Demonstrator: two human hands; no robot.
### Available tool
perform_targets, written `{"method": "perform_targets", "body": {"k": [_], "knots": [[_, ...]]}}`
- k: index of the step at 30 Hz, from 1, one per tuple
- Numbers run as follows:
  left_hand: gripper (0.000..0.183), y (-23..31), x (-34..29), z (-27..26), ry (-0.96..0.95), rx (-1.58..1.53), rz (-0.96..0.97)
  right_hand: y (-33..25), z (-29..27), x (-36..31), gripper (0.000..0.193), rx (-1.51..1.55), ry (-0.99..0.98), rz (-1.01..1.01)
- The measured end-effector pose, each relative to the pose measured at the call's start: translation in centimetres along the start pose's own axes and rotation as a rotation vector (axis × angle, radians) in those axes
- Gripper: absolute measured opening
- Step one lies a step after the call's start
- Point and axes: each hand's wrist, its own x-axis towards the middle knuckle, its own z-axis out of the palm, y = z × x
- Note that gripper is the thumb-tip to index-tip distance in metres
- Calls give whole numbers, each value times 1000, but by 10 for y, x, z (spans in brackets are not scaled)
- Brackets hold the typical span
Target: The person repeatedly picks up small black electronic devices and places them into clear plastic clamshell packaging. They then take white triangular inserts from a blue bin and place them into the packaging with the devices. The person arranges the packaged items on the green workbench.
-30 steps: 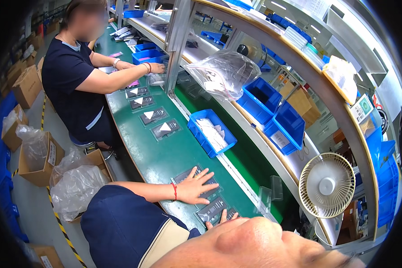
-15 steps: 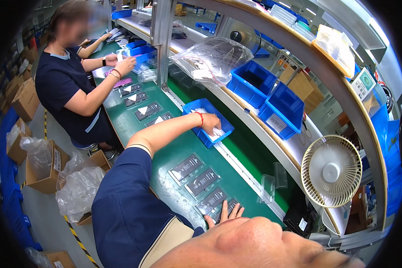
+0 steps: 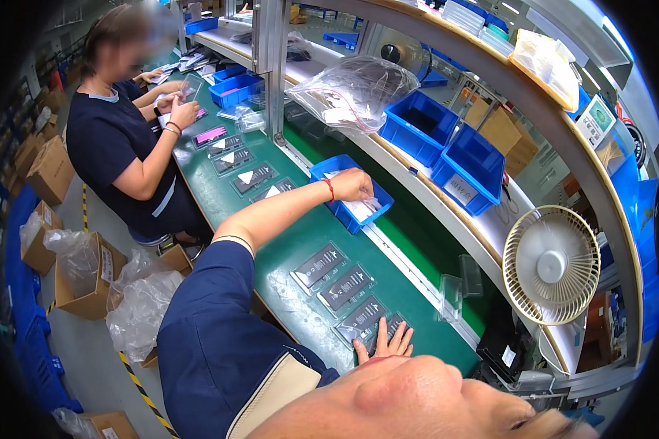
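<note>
left hand point(image 3: 353, 186) at blue bin point(image 3: 373, 218) of white slips point(image 3: 362, 209), fingers bent, can't tell if pinching, flat black packs point(image 3: 346, 286) rowed on green surface point(image 3: 282, 240), right hand point(image 3: 388, 351) on end one, fingers spread

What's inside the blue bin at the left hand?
The blue bin holds loose white pieces, showing mostly toward its near end. The left hand covers part of the middle; whatever lies there or beneath the top pieces can't be seen.
</note>
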Motion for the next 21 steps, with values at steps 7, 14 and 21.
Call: {"method": "perform_targets", "body": {"k": [7, 14, 21], "knots": [[15, -22, -8, 1, 187, -447, -400, 6, 11, -2, 79, 5, 95, -46], [15, -10, -14, -7, 293, -709, -570, 7, 14, -2, 78, 3, 126, -32], [21, -5, -11, -19, 419, -928, -676, 6, 14, -2, 78, 2, 137, -30]]}}
